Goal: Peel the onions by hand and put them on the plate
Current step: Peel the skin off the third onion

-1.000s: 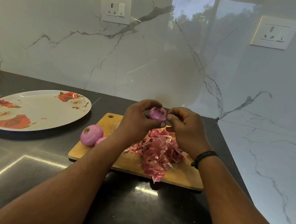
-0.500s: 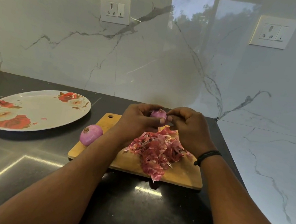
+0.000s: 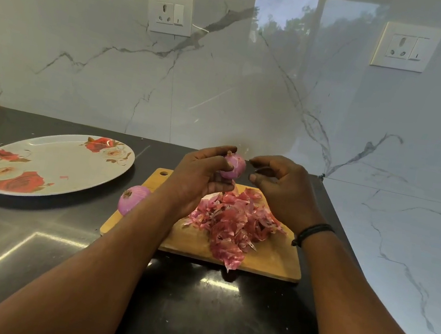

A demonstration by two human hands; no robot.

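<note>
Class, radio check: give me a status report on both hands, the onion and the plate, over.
Left hand grips onion above board. Right hand curled beside it, touching or not unclear. Plate bare of onions. Nothing in the way.

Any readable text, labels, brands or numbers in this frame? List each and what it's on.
None can be read.
Left white wall socket plate: no print visible, only pin holes and a rocker switch with a small dark mark, too small to read.
Right white wall socket plate: the same.
Oval white plate with red rose pattern: flowers plus a tiny red mark near the middle, too small to read.
Wooden cutting board: no markings visible.
</note>
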